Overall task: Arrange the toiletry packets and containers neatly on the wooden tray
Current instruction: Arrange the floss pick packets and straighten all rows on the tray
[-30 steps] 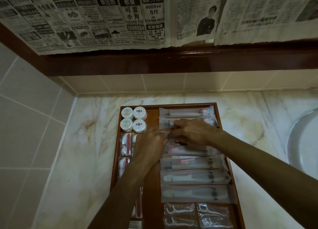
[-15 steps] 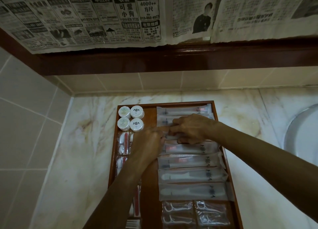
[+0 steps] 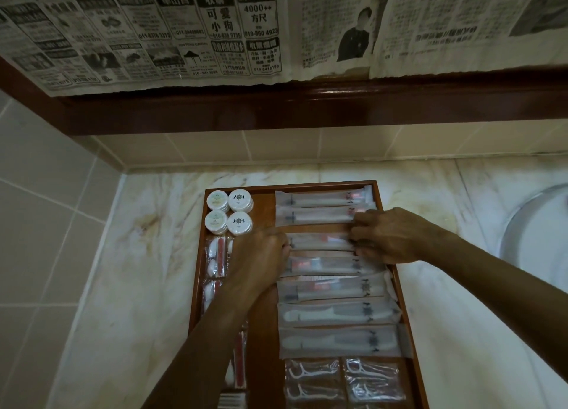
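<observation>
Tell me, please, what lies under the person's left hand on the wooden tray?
Under the left hand the left end of a long clear toothbrush packet shows; beside it, cotton-bud packets are partly covered. What lies beneath the palm is hidden.

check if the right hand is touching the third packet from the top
Touching. In the head view, the right hand has its fingertips on the right end of the third packet, with no gap visible; the left hand meets its other end.

I counted four round white containers (image 3: 229,212) at the tray's (image 3: 196,285) far left, seven long packets (image 3: 322,199) down the right, two floss-pick packets (image 3: 313,381) nearest, and perhaps four cotton-bud packets (image 3: 216,256), partly hidden.
</observation>
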